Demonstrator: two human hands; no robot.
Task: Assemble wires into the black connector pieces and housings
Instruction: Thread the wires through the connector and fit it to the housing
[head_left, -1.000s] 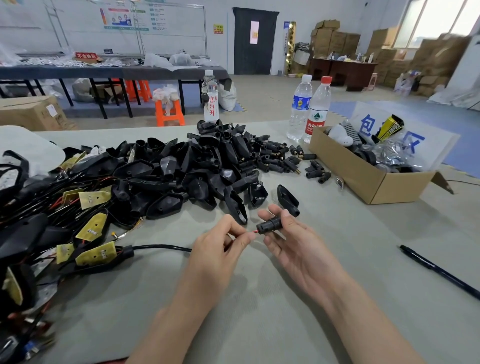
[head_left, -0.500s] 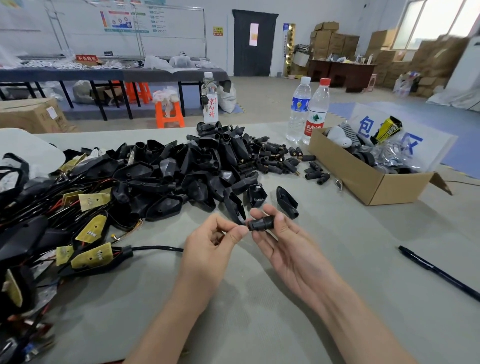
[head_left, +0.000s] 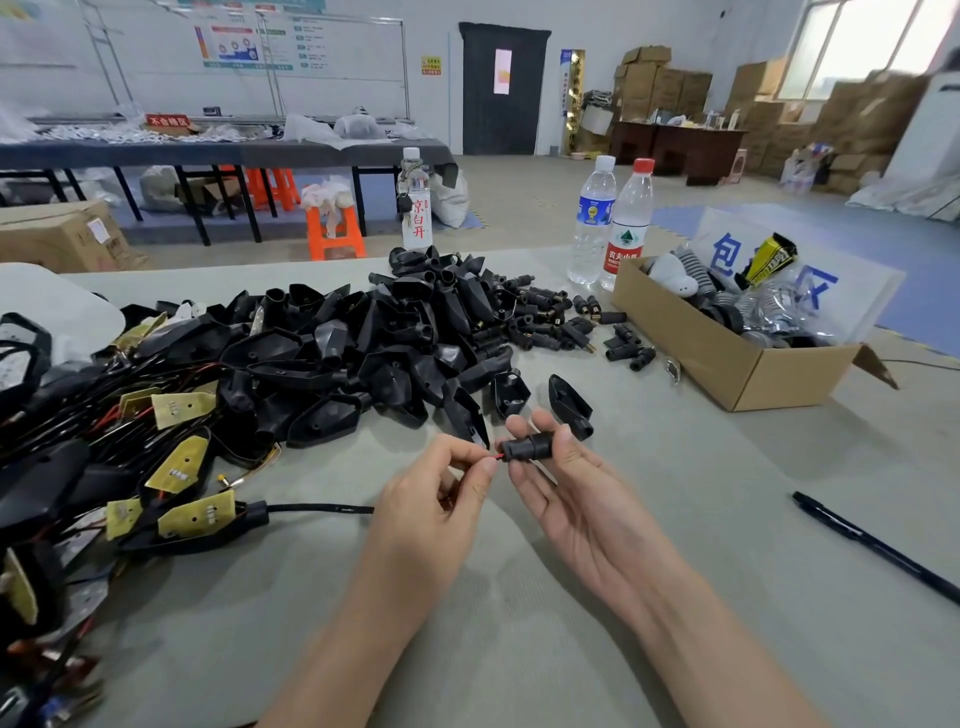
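From my end I see only two hands and their forearms. The left hand (head_left: 441, 501) and the right hand (head_left: 582, 501) are bare. The left forearm (head_left: 358, 644) and the right forearm (head_left: 727, 654) are bare too, all the way down to the bottom edge of the picture, where both are cut off. Whatever is worn higher up the arms I cannot tell. Both arms look slim and smooth. The fingers (head_left: 527, 480) are long and slender, and the nails (head_left: 565, 432) are trimmed short and plain. Fine creases line the palm (head_left: 597, 535) of the right hand.
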